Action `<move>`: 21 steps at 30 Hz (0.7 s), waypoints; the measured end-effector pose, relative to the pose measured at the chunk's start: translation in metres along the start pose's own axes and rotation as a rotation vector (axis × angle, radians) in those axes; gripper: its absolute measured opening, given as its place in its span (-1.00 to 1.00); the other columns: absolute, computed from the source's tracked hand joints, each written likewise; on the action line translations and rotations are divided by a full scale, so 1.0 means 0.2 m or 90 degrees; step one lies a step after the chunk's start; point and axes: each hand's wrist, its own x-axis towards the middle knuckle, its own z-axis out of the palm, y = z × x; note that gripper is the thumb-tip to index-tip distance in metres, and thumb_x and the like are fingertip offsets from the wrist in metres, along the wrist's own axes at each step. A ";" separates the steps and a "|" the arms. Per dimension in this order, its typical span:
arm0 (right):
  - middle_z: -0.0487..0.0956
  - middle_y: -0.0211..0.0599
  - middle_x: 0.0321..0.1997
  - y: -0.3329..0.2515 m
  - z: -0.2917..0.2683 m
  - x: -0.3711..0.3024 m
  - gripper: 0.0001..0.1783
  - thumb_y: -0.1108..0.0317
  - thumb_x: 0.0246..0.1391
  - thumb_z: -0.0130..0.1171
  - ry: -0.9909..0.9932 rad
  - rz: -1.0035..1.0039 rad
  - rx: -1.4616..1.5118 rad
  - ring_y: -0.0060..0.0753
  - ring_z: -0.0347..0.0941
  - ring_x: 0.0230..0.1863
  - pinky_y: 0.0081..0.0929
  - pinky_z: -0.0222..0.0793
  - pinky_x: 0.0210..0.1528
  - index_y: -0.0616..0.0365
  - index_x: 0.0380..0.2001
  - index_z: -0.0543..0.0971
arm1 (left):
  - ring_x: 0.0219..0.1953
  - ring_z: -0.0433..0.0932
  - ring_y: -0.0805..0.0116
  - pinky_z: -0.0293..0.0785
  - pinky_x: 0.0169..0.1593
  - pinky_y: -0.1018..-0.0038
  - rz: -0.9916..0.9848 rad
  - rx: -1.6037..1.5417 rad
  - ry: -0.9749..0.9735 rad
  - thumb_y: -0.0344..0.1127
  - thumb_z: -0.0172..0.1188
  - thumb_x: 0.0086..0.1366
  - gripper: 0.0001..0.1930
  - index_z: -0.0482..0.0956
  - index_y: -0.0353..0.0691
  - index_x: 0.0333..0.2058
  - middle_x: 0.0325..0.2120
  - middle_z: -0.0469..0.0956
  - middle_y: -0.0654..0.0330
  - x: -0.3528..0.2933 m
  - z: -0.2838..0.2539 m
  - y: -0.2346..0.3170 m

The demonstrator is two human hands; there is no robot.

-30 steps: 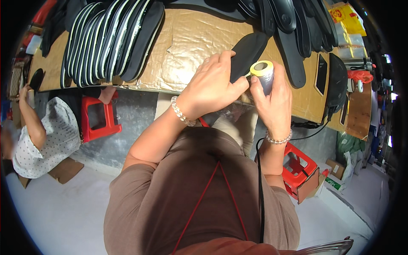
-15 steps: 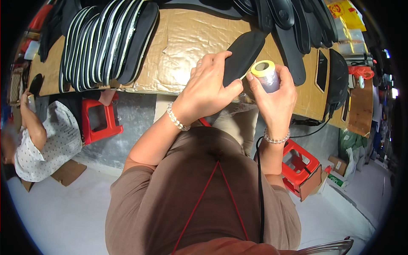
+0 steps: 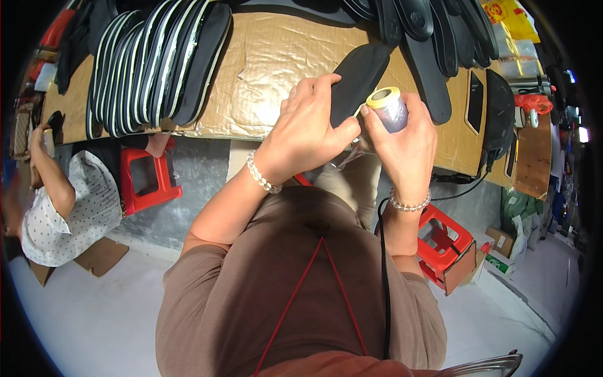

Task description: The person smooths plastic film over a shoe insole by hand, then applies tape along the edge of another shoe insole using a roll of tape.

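Observation:
My left hand (image 3: pixel 306 122) grips a black shoe sole (image 3: pixel 360 78) along its left edge, its thumb near the lower end. The sole slants up and to the right over the table's front edge. Close beside it, my right hand (image 3: pixel 405 138) is wrapped round a small roll of clear plastic film (image 3: pixel 394 113) with a yellow-rimmed core. The roll's open end leans toward the sole. A loose bit of clear film (image 3: pixel 352 155) hangs below, between my hands.
A row of black soles with pale edges (image 3: pixel 160 66) stands at the left of the cardboard-covered table (image 3: pixel 264 69). More black soles (image 3: pixel 427 94) lie at the right, near a phone (image 3: pixel 475 103) and a black cap-like object (image 3: pixel 499 116). Red stools (image 3: pixel 445 235) stand below; a co-worker (image 3: pixel 72 207) sits left.
My right hand has tilted the film roll leftward, nearer the sole. My left hand and the sole have hardly moved. The co-worker's arm at the left has shifted slightly.

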 end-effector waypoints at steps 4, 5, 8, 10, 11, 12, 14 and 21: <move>0.62 0.16 -0.20 -0.01 -0.01 0.01 -0.49 0.14 -0.01 0.46 -0.058 0.021 0.010 0.23 0.60 -0.17 -0.04 0.51 -0.12 0.33 -0.15 0.54 | 0.16 0.47 -0.26 0.38 0.27 0.13 -0.003 0.046 -0.017 -0.10 0.22 0.22 -0.31 0.34 -0.54 0.18 0.04 0.50 -0.39 0.05 -0.03 0.04; 0.62 0.19 -0.18 -0.01 -0.01 0.02 -0.48 0.14 0.02 0.44 -0.083 0.025 0.024 0.23 0.60 -0.17 -0.03 0.51 -0.13 0.34 -0.13 0.52 | 0.16 0.48 -0.26 0.38 0.27 0.15 -0.043 0.045 -0.029 -0.08 0.22 0.22 -0.29 0.35 -0.56 0.17 0.03 0.51 -0.40 0.07 -0.03 0.05; 0.62 0.22 -0.13 0.00 -0.02 0.03 -0.49 0.14 0.13 0.35 -0.115 -0.006 0.043 0.23 0.60 -0.12 -0.04 0.49 -0.10 0.35 -0.05 0.49 | 0.17 0.49 -0.25 0.38 0.27 0.18 -0.086 0.044 -0.057 -0.02 0.22 0.22 -0.26 0.36 -0.60 0.15 0.02 0.51 -0.43 0.10 -0.06 0.06; 0.61 0.20 -0.13 0.02 -0.03 0.04 -0.51 0.15 0.18 0.31 -0.130 -0.013 0.088 0.23 0.59 -0.11 -0.05 0.49 -0.08 0.34 -0.02 0.48 | 0.17 0.49 -0.24 0.38 0.27 0.19 -0.091 0.043 -0.074 0.01 0.21 0.22 -0.25 0.36 -0.61 0.15 0.03 0.51 -0.43 0.12 -0.07 0.05; 0.61 0.18 -0.13 0.03 -0.03 0.05 -0.53 0.17 0.22 0.26 -0.139 -0.034 0.138 0.22 0.59 -0.11 -0.06 0.48 -0.07 0.33 0.01 0.47 | 0.17 0.49 -0.24 0.39 0.26 0.19 -0.081 0.033 -0.059 0.03 0.20 0.23 -0.25 0.38 -0.61 0.13 0.03 0.51 -0.43 0.12 -0.07 0.05; 0.61 0.18 -0.13 0.05 -0.03 0.05 -0.53 0.17 0.22 0.26 -0.139 -0.035 0.138 0.22 0.59 -0.11 -0.06 0.48 -0.07 0.33 0.01 0.47 | 0.16 0.50 -0.23 0.39 0.25 0.20 -0.081 0.024 -0.045 0.05 0.18 0.24 -0.25 0.40 -0.62 0.12 0.02 0.52 -0.44 0.12 -0.07 0.04; 0.61 0.14 -0.14 0.07 -0.03 0.05 -0.55 0.17 0.28 0.19 -0.135 -0.067 0.154 0.21 0.58 -0.11 -0.08 0.46 -0.05 0.31 0.04 0.46 | 0.11 0.53 -0.23 0.41 0.22 0.19 -0.065 0.019 -0.050 0.06 0.17 0.24 -0.26 0.43 -0.63 0.08 -0.02 0.54 -0.43 0.12 -0.07 0.03; 0.61 0.09 -0.20 0.09 -0.01 0.08 -0.54 0.14 0.23 0.29 -0.115 -0.083 0.144 0.17 0.58 -0.13 -0.11 0.47 -0.09 0.28 -0.01 0.49 | -0.11 0.62 -0.20 0.49 0.04 0.12 -0.088 0.024 -0.113 0.06 0.15 0.24 -0.31 0.53 -0.68 -0.08 -0.27 0.60 -0.39 0.17 -0.08 0.01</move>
